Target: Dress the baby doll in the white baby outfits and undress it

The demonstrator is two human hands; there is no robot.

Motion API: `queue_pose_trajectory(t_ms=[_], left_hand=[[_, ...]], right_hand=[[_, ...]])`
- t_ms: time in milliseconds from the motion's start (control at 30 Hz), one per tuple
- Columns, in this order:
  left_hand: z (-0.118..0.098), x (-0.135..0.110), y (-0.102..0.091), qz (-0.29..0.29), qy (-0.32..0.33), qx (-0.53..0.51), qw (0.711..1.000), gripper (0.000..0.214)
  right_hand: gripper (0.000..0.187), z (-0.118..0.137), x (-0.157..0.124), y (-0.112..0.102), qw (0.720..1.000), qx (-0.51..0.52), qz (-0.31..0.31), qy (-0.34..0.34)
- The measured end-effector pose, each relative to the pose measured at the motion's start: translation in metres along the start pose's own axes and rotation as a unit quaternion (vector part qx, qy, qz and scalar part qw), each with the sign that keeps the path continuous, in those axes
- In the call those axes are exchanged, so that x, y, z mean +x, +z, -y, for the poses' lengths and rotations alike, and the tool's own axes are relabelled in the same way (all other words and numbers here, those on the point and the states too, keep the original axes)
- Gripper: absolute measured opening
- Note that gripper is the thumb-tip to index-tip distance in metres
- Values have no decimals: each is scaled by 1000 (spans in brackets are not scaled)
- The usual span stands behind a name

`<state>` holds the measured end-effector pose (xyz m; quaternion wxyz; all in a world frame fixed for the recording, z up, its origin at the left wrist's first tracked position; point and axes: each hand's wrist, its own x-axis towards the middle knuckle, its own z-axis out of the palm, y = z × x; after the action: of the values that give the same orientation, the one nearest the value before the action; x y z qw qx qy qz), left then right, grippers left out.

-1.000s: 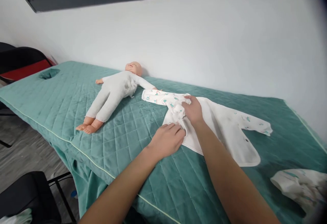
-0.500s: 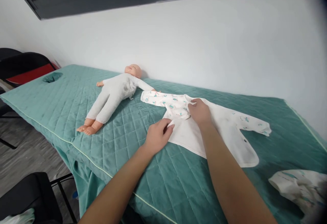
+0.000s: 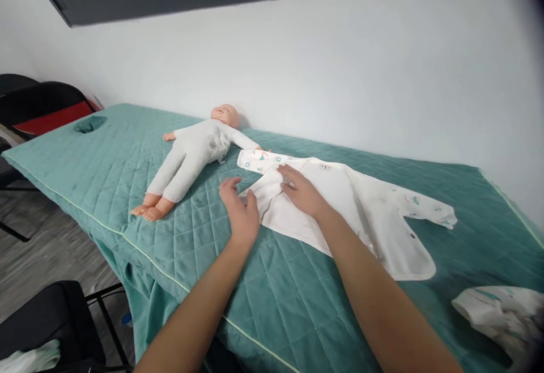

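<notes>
A white baby garment (image 3: 365, 208) with a small teal print lies spread open on the green quilted table cover (image 3: 127, 157). My right hand (image 3: 302, 193) lies flat on the garment's left part, fingers stretched out over the fabric. My left hand (image 3: 239, 207) rests at the garment's left edge, fingers apart, touching the cloth and the cover. A baby doll (image 3: 193, 151) in a white suit lies on its back to the left, its arm near the garment's printed sleeve (image 3: 255, 160).
A second crumpled printed garment (image 3: 501, 312) sits at the lower right. Dark chairs (image 3: 38, 104) stand beyond the table's far left end, another dark seat (image 3: 46, 322) at the lower left. A white wall runs behind the table. A face hole (image 3: 90, 124) is at the left end.
The garment's left flap has been opened out leftward and laid flat. My left hand moved left to the edge and opened; my right hand slid left onto the flap.
</notes>
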<state>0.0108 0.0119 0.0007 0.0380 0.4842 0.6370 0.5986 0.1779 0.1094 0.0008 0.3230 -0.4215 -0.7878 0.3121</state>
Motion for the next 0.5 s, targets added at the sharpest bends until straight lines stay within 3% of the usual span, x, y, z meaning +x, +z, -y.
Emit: queue_pose_trajectory(t_ms=[133, 267, 367, 500], left_hand=[[-1, 0, 6, 139, 40, 73, 987, 20], [-7, -1, 11, 252, 111, 169, 946, 27], [-10, -4, 13, 307, 155, 201, 917, 34], [-9, -6, 16, 343, 152, 219, 900, 41]], right_hand=[[50, 3, -1, -2, 991, -137, -2, -3], [51, 2, -3, -7, 965, -260, 19, 36], [55, -1, 0, -9, 949, -308, 17, 62], [59, -4, 6, -12, 941, -324, 19, 97]])
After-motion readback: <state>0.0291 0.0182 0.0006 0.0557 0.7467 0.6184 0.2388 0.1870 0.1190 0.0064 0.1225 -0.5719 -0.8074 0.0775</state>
